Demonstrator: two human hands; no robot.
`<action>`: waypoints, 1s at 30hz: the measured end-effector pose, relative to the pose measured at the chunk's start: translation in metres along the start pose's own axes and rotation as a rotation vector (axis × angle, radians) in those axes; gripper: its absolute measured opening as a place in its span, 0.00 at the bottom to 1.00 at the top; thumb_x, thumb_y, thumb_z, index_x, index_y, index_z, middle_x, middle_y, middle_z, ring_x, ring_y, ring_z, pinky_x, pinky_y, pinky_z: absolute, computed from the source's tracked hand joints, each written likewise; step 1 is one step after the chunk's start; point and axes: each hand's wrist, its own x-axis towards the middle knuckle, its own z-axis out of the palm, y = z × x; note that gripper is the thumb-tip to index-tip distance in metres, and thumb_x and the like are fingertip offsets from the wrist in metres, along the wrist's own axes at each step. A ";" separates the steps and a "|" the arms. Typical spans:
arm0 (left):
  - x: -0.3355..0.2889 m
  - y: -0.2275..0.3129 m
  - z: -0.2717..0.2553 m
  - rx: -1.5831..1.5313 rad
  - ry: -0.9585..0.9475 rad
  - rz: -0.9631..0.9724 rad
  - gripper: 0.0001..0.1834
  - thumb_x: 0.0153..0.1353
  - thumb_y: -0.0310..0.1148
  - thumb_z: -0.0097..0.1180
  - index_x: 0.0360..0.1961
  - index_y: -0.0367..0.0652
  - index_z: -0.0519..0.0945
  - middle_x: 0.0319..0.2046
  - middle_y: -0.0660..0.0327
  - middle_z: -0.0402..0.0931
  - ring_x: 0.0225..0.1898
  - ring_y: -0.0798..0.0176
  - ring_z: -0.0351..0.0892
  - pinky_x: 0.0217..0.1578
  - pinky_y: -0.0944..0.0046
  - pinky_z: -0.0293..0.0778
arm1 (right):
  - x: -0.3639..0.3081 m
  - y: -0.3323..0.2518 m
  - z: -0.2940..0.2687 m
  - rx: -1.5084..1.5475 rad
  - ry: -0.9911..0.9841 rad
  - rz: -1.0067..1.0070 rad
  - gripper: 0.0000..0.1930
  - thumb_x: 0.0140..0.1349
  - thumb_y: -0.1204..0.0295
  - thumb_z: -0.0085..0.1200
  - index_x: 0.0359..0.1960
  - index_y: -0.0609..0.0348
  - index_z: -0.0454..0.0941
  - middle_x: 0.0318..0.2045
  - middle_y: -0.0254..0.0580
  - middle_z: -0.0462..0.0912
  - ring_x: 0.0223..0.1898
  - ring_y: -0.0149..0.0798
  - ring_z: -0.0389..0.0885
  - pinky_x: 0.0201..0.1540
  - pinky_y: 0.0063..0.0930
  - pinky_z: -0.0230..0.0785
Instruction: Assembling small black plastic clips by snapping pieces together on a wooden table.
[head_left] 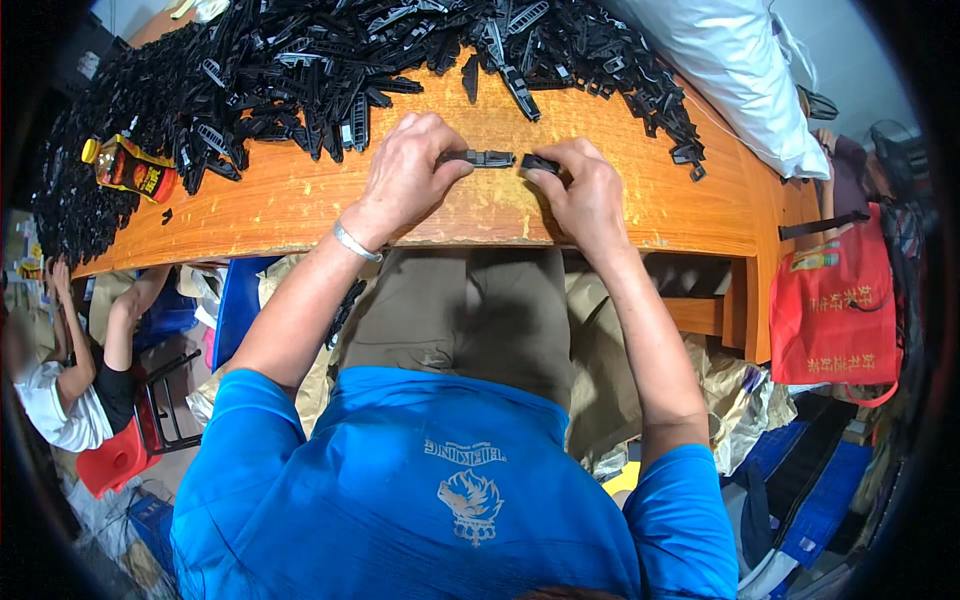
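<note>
You are holding your left hand [408,168] near the centre of the frame, its thumb and fingers pinching a narrow, dark grey-black plastic piece [492,159] whose free end is pointing right. Your right hand [588,190] is facing it from just right of centre, thumb and fingers closing on a short, black plastic piece [541,162]. The two pieces are lying nearly in line—a small gap is showing between their ends—above the orange-brown wooden worktop [330,215].

Beyond your hands, a large heap of black plastic pieces [290,60] is spreading across the upper left and upper middle of the frame. A small, pointed black piece [470,80] is lying apart at the upper middle, just beside the heap. A yellow-capped, dark and red package [135,168] is resting against the heap at the left. A large, white, stuffed sack [725,70] is filling the upper right, and a bright red bag [835,320] is hanging below it. At the far left, a co-worker in a white top [60,415] is reaching toward the worktop's edge.
</note>
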 end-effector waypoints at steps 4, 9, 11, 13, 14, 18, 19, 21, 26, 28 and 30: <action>0.001 -0.001 0.001 -0.035 -0.012 0.000 0.10 0.56 0.29 0.75 0.37 0.39 0.86 0.36 0.55 0.80 0.43 0.47 0.79 0.45 0.50 0.75 | 0.011 -0.010 0.022 0.224 0.068 -0.100 0.13 0.58 0.71 0.75 0.45 0.58 0.91 0.39 0.48 0.86 0.41 0.52 0.87 0.45 0.41 0.80; 0.004 -0.001 0.001 -0.047 -0.002 0.022 0.10 0.57 0.28 0.74 0.36 0.39 0.84 0.36 0.54 0.79 0.43 0.44 0.79 0.44 0.49 0.75 | 0.020 0.001 0.021 0.157 -0.017 -0.122 0.14 0.57 0.72 0.74 0.45 0.56 0.92 0.39 0.46 0.85 0.41 0.51 0.87 0.44 0.41 0.79; 0.003 0.003 0.003 -0.024 0.017 0.048 0.10 0.57 0.29 0.74 0.35 0.39 0.83 0.35 0.53 0.78 0.43 0.43 0.79 0.44 0.48 0.75 | 0.023 -0.001 0.020 0.151 -0.030 -0.138 0.12 0.57 0.72 0.74 0.43 0.57 0.92 0.38 0.46 0.84 0.40 0.52 0.87 0.43 0.43 0.78; 0.001 0.002 0.006 -0.034 0.019 0.037 0.10 0.57 0.29 0.73 0.35 0.39 0.83 0.35 0.53 0.78 0.43 0.43 0.79 0.43 0.48 0.75 | 0.036 -0.010 0.029 0.121 -0.039 -0.346 0.10 0.57 0.71 0.73 0.39 0.58 0.91 0.35 0.46 0.83 0.39 0.53 0.86 0.41 0.45 0.77; 0.004 -0.002 0.004 -0.033 0.030 0.024 0.10 0.57 0.29 0.73 0.35 0.39 0.82 0.35 0.53 0.77 0.43 0.43 0.79 0.43 0.48 0.75 | 0.042 -0.016 0.032 0.093 -0.037 -0.384 0.09 0.56 0.70 0.73 0.36 0.58 0.90 0.33 0.45 0.82 0.38 0.54 0.86 0.40 0.48 0.77; -0.011 -0.002 -0.022 0.081 -0.085 -0.019 0.11 0.57 0.29 0.73 0.35 0.38 0.82 0.36 0.52 0.78 0.42 0.43 0.79 0.44 0.48 0.75 | 0.039 -0.030 0.038 0.026 -0.095 -0.439 0.10 0.56 0.67 0.74 0.37 0.55 0.91 0.36 0.43 0.83 0.39 0.53 0.86 0.42 0.46 0.79; -0.022 -0.001 -0.040 0.121 -0.123 -0.019 0.11 0.56 0.29 0.73 0.36 0.38 0.82 0.36 0.52 0.79 0.42 0.43 0.79 0.44 0.48 0.75 | 0.032 -0.037 0.035 0.023 -0.085 -0.439 0.10 0.56 0.67 0.74 0.37 0.55 0.91 0.36 0.43 0.83 0.39 0.53 0.86 0.42 0.46 0.79; -0.042 -0.001 -0.085 0.190 -0.305 -0.092 0.13 0.55 0.29 0.75 0.37 0.38 0.83 0.37 0.52 0.80 0.43 0.42 0.80 0.45 0.47 0.75 | 0.015 -0.036 0.028 0.158 -0.142 -0.385 0.12 0.58 0.64 0.73 0.40 0.54 0.91 0.39 0.44 0.84 0.41 0.52 0.88 0.44 0.46 0.80; -0.071 0.000 -0.178 0.018 -0.543 -0.363 0.18 0.58 0.21 0.69 0.51 0.38 0.85 0.47 0.52 0.82 0.52 0.49 0.84 0.55 0.51 0.79 | 0.023 0.060 -0.009 0.001 0.035 -0.117 0.13 0.63 0.65 0.69 0.47 0.56 0.90 0.52 0.50 0.85 0.48 0.55 0.88 0.52 0.45 0.81; -0.032 0.013 -0.150 0.081 -0.464 -0.235 0.17 0.62 0.22 0.66 0.53 0.39 0.85 0.48 0.53 0.82 0.54 0.47 0.84 0.57 0.51 0.78 | 0.040 0.096 -0.027 -0.120 0.112 0.055 0.14 0.65 0.67 0.68 0.49 0.57 0.90 0.54 0.52 0.85 0.49 0.57 0.88 0.54 0.46 0.81; 0.001 0.025 -0.100 0.099 -0.277 -0.071 0.18 0.63 0.23 0.65 0.55 0.40 0.84 0.49 0.52 0.82 0.55 0.45 0.82 0.58 0.51 0.77 | 0.058 0.105 -0.040 -0.214 0.167 0.133 0.14 0.66 0.69 0.66 0.52 0.57 0.90 0.54 0.53 0.85 0.50 0.58 0.87 0.55 0.47 0.80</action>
